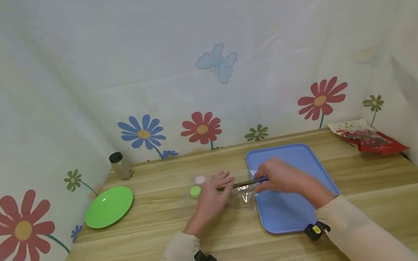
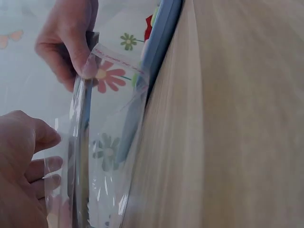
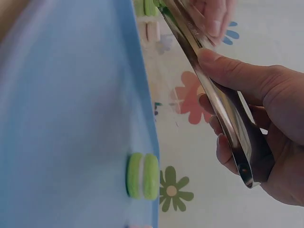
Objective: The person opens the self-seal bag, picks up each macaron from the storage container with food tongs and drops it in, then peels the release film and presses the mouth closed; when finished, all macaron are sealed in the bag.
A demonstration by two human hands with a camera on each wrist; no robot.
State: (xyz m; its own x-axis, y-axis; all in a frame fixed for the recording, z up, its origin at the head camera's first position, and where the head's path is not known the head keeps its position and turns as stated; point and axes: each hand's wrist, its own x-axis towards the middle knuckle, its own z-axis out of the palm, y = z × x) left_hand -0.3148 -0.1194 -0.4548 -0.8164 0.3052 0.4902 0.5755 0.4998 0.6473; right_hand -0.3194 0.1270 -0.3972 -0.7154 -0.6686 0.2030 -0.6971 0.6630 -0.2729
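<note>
Tongs and clear bag between two hands

Risk: bag (image 2: 111,123) film may snag on tongs (image 3: 223,111) if pulled askew, jolting green macaron (image 1: 195,191) & pink macaron (image 1: 200,180), approx. 9–10 o'clock of L hand (image 1: 213,195). R hand (image 1: 280,176) curls round tongs, 3 o'clock of L; L hand, fingers loosely extended, touches bag. Tips' gap: can't tell.

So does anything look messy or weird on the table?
Just the red bag, maybe: it lies crooked at the table's back right corner, and its tip seems to poke past the edge. I see nothing spilled.
</note>
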